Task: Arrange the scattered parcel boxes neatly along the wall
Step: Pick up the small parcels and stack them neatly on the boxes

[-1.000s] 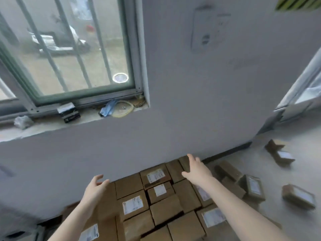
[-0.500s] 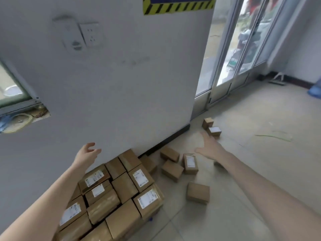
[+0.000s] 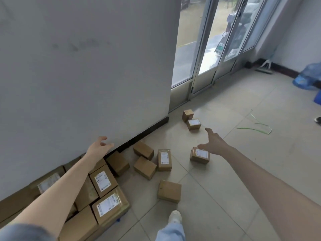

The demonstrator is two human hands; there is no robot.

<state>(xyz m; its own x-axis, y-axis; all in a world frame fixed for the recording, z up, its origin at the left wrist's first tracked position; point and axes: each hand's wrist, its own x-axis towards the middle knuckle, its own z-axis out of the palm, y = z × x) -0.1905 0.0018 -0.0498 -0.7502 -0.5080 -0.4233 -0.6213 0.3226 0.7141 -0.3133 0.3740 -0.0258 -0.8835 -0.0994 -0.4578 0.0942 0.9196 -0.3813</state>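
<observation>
Tiled floor (image 3: 225,180) meets grey wall (image 3: 86,66); your left hand (image 3: 99,147) and right hand (image 3: 216,142) spread empty; your left forearm (image 3: 69,180) covers some stacked boxes (image 3: 103,181).

The parcel boxes (image 3: 169,191) are plain brown cardboard, matt and slightly creased. Several carry white paper labels (image 3: 102,181). The near-left box (image 3: 111,205) is wrapped in clear tape that shines. The wall (image 3: 86,66) is matt, pale grey paint, smudged in places, with a dark skirting board (image 3: 147,132) at its foot. The floor (image 3: 225,188) is smooth beige tile with a faint sheen. The far doors (image 3: 199,58) have dull metal frames around clear glass. To the far right, a thin green strap (image 3: 257,127) looks plastic and a blue bag (image 3: 309,75) looks like glossy plastic. The near trouser leg (image 3: 171,232) is pale denim cloth.
</observation>
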